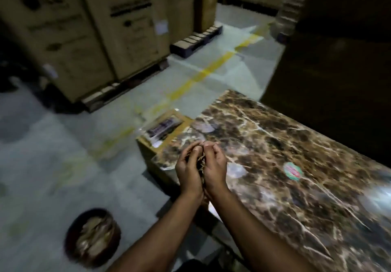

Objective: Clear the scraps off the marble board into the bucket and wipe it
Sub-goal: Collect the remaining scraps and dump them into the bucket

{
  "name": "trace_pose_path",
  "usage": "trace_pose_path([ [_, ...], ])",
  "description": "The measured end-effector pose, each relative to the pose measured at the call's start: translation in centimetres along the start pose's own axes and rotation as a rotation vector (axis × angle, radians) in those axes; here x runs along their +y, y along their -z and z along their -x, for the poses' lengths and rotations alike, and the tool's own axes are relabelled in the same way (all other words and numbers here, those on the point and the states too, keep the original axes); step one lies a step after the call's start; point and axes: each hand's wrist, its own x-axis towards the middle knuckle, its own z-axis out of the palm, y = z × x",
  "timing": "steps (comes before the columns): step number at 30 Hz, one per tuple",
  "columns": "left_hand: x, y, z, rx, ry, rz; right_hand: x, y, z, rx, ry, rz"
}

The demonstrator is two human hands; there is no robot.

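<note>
I see my left hand (pixel 189 169) and right hand (pixel 214 169) cupped tight together, fingers curled around what look like thin tan scraps (pixel 202 163), though blur hides detail. Both hands hover over the marble board's (pixel 296 166) near-left edge. Left of the board and below it, the bucket (pixel 93 236) sits on open floor (pixel 53 155).

Head-worn, wide-angle, looking forward and down, close over the marble board (pixel 285 166) at three o'clock, floor (pixel 53 144) at nine.
</note>
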Motion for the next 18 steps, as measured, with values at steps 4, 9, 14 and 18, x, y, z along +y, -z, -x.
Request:
trace_pose_path([
  [4,4.4,11.0,-2.5,0.180,-0.118,0.070,3.5,-11.1,4.1,-0.221,-0.049,0.038],
  [9,8.8,26.9,-4.8,0.369,-0.174,0.167,9.4,-24.8,12.1,-0.431,-0.142,0.104],
  [14,11.3,38.9,-5.4,0.515,-0.272,-0.020,14.5,-34.7,18.3,-0.576,-0.202,0.243],
  [18,9.5,44.8,-6.5,0.716,-0.216,-0.080,18.8,-38.3,21.0,-0.757,-0.313,0.332],
])
